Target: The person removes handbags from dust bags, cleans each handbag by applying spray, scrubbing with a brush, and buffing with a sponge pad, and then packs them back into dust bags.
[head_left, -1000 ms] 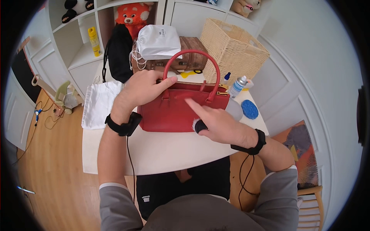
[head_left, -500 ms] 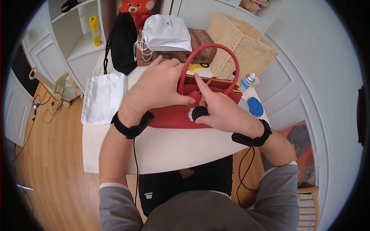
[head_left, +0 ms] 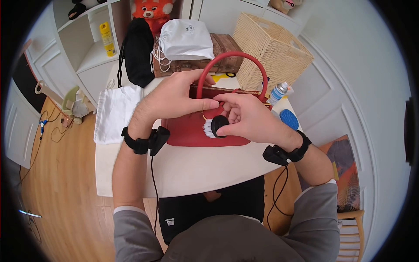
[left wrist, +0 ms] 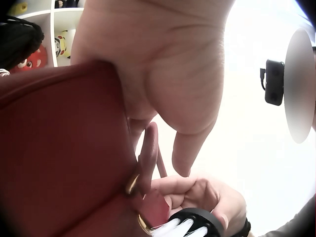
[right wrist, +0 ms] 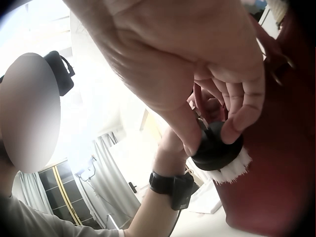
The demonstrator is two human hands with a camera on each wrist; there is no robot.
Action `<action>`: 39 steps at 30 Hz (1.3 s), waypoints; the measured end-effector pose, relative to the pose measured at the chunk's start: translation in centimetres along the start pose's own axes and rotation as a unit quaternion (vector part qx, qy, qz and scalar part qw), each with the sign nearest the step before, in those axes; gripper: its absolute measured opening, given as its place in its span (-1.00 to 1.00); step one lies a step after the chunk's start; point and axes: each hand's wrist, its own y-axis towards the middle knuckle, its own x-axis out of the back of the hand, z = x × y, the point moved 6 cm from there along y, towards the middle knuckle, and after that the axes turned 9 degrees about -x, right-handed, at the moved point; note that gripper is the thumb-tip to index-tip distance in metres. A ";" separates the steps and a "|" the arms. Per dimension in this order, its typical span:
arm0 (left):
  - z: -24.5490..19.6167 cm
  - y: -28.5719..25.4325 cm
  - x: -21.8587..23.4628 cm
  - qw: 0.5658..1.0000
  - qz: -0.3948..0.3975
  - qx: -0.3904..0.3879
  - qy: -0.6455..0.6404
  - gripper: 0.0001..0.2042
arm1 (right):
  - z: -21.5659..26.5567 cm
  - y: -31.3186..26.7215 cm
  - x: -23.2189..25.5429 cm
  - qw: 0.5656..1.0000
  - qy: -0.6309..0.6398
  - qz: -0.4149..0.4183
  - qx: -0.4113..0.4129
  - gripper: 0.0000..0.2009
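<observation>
A red leather handbag [head_left: 187, 131] with a tall arched red handle [head_left: 233, 54] stands on the smooth white tabletop [head_left: 192, 166], a little back from the curved front edge where the person sits. The person's hands meet over its upper front. The right hand [head_left: 251, 118] pinches a round black brush with white bristles [head_left: 216, 126] between thumb and fingers, bristles toward the bag's front; I can't tell whether they touch the leather. The left hand [head_left: 176, 98] lies spread by the handle's left base, thumb straight, some fingers reaching past the handle, though whether they press on the bag I can't make out. A white cloth pouch [head_left: 117, 115] lies flat along the left edge, and a brown suitcase [head_left: 229, 50] sits at the back edge. Toward the back right corner is a woven straw basket [head_left: 279, 61]; near the right edge are a blue-labelled spray can [head_left: 278, 92] and a blue oval pad [head_left: 289, 119].
</observation>
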 end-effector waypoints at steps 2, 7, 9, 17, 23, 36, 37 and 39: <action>-0.2 0.0 0.2 1.000 0.011 0.012 -0.011 -0.42 | -0.2 0.3 0.2 1.000 0.017 0.017 -0.016 -0.26; -1.2 -0.2 0.2 0.998 0.057 0.036 -0.014 -0.41 | -0.2 -0.4 1.3 0.996 0.087 -0.008 0.028 -0.32; -1.4 -0.2 0.3 1.000 0.024 0.017 0.005 -0.37 | 0.1 -0.5 1.8 0.993 0.113 -0.012 0.030 -0.32; -0.7 0.3 -0.4 0.992 -0.035 0.074 0.092 -0.44 | 0.9 0.5 4.0 0.983 0.111 -0.125 0.069 -0.34; -0.7 0.4 -0.5 0.988 -0.082 0.076 0.103 -0.71 | 1.4 -3.1 4.8 0.954 0.096 -0.236 0.158 -0.36; -1.1 -1.3 0.9 0.982 0.004 -0.024 0.189 -0.41 | -1.3 -6.6 2.0 0.915 -0.248 -0.277 0.159 -0.47; -0.4 -1.3 0.9 0.982 0.031 0.031 0.186 -0.36 | -1.8 -6.3 2.0 0.915 -0.246 -0.277 0.159 -0.47; -0.1 -1.1 1.0 0.981 0.034 0.055 0.182 -0.39 | -1.6 -6.3 2.3 0.882 -0.271 -0.325 0.208 -0.49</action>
